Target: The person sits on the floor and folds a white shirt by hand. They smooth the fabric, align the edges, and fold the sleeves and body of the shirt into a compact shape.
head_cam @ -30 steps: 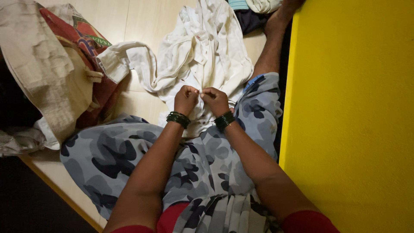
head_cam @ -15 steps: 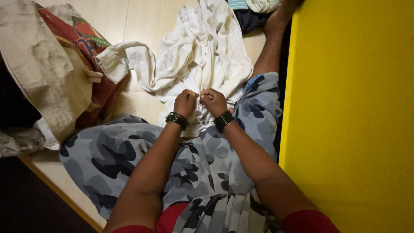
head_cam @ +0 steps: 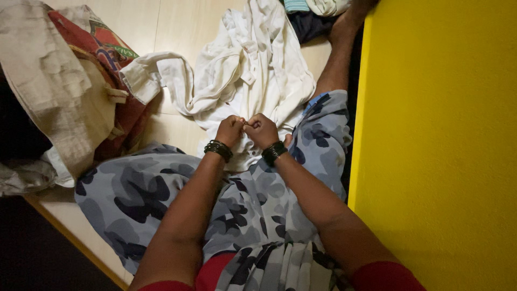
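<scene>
I am looking down at a crumpled white cotton shirt (head_cam: 253,70) that is lying spread over the pale floor (head_cam: 177,27), its lower edge drawn up onto my lap and one sleeve trailing toward the floor's left edge. My left hand (head_cam: 230,130) and right hand (head_cam: 262,131) are meeting knuckle to knuckle at the shirt's front strip, both curled tight and pinching a small fold of the cloth between fingertips and thumbs; I cannot tell whether a button is sitting in that pinch.

I am judging the fabric to be light, thin and limp. It is creasing everywhere and is offering no stiffness, so it should slide and bunch rather than hold a shape. The firmest places to grip seem to be the doubled front strip, the collar and the cuff, where the layers are thicker.

The shirt is looking off-white, heavily wrinkled and long-sleeved. A beige and red woven sack (head_cam: 70,75) is lying near the left edge of the floor, a yellow wall (head_cam: 441,134) is rising along the right, and dark green bangles (head_cam: 218,149) are circling my wrists.
</scene>
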